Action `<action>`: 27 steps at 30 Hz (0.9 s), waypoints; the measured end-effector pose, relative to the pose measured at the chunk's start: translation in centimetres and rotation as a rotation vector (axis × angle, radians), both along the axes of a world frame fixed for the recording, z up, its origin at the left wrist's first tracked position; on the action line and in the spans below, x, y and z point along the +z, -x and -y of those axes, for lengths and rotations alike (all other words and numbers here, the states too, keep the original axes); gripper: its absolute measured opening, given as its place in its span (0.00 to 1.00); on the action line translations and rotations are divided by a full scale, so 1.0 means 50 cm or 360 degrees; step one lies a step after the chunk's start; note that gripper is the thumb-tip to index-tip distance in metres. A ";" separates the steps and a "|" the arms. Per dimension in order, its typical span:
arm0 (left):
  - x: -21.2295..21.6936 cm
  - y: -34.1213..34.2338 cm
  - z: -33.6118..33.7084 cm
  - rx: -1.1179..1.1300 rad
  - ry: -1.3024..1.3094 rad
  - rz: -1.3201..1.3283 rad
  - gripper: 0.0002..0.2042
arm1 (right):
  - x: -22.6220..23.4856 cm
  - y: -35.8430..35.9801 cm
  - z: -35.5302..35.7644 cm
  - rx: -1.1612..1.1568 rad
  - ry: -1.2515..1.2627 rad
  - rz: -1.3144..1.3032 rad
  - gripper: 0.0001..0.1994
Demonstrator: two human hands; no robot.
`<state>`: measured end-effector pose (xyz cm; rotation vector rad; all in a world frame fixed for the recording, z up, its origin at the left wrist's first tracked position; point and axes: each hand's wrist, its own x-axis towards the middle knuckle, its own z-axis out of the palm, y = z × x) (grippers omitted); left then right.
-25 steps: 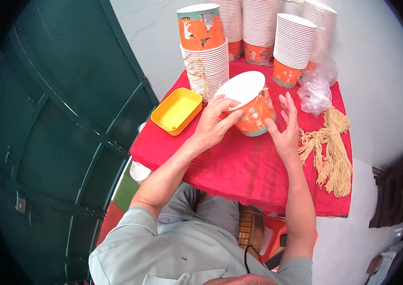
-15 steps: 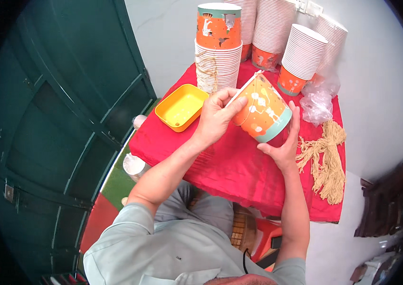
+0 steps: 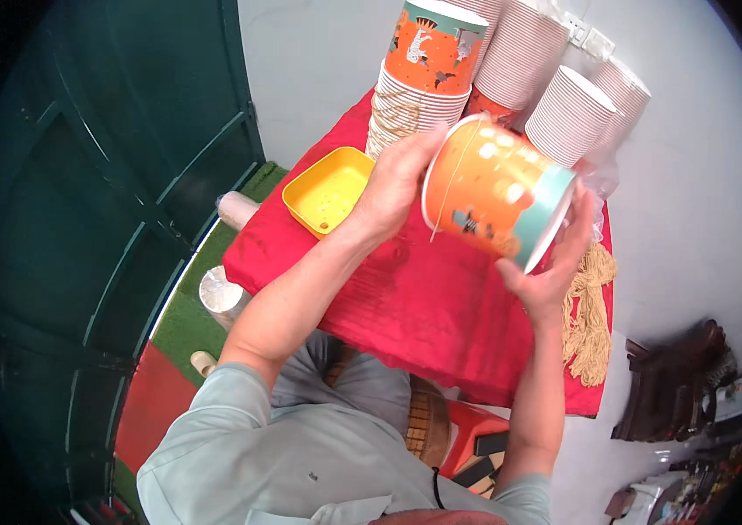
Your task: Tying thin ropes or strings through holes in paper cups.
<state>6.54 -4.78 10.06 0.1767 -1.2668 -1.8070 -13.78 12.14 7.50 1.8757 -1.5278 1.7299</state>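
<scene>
The left hand (image 3: 393, 188) has its fingers curled over the rim of the orange paper tub (image 3: 495, 192), thumb side pressing at the mouth, while the right hand (image 3: 555, 262) cups the tub's teal-banded base from below with its fingers wrapped up the far side. Both hands are closed on this 1 tub, which is lifted clear of the table and tipped on its side, mouth toward 9 o'clock, base toward 4 o'clock. A thin pale string (image 3: 441, 206) runs down across the mouth and hangs just below the rim; whether the left fingers pinch it I cannot tell.

The step in hand looks like fitting or checking a string handle on the tub. The next move would call for a steady hold at the base while the left fingers work the string at the rim, without crushing the thin paper wall.

Outward from the hands: at 12 o'clock stands a stack of matching tubs (image 3: 419, 74) with an orange printed 1 on top, and further stacks of white ribbed tubs (image 3: 568, 109) at 1 o'clock. At 9 o'clock lies a yellow tray (image 3: 327, 192), apart from the left hand. At 5 o'clock a bundle of tan cord (image 3: 588, 315) lies on the red tablecloth (image 3: 423, 315), near the right wrist. A dark green door (image 3: 108, 175) fills the left side.
</scene>
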 end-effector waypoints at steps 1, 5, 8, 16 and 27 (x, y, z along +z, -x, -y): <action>0.000 -0.004 0.020 0.0097 0.0072 -0.0069 0.27 | 0.037 -0.012 0.013 0.0056 0.0069 0.0171 0.74; -0.045 0.007 0.096 0.0863 0.0383 -0.0225 0.21 | 0.231 0.005 0.098 0.0050 0.0195 0.0096 0.60; -0.133 0.052 0.063 0.0990 0.0938 0.0081 0.09 | 0.381 0.029 0.185 -0.0146 0.0197 -0.0060 0.38; -0.228 0.104 -0.012 0.0775 0.1849 0.0328 0.04 | 0.540 -0.097 0.356 -0.0219 -0.0423 -0.0149 0.43; -0.235 0.111 -0.001 0.0724 0.1782 0.0400 0.05 | 0.494 -0.076 0.490 -0.0042 -0.0650 -0.0314 0.28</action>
